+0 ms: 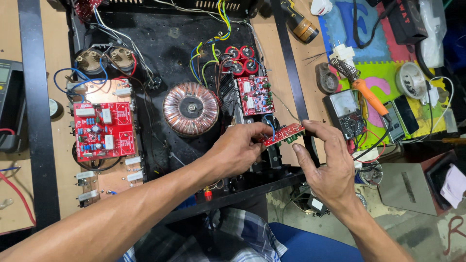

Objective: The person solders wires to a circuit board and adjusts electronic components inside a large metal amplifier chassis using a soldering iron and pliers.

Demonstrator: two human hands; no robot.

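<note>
Just right of the coil (191, 108), the left hand (238, 149) pinches a small red board (282, 134) while the right hand (326, 162) touches its end, fingers loosely spread.

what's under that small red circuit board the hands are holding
Under the small red circuit board, black chassis floor and a black upright part show. The left hand covers whatever lies beneath its near end.

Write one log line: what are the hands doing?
left hand: holds small red board | right hand: open beside board | below: amplifier chassis
</note>
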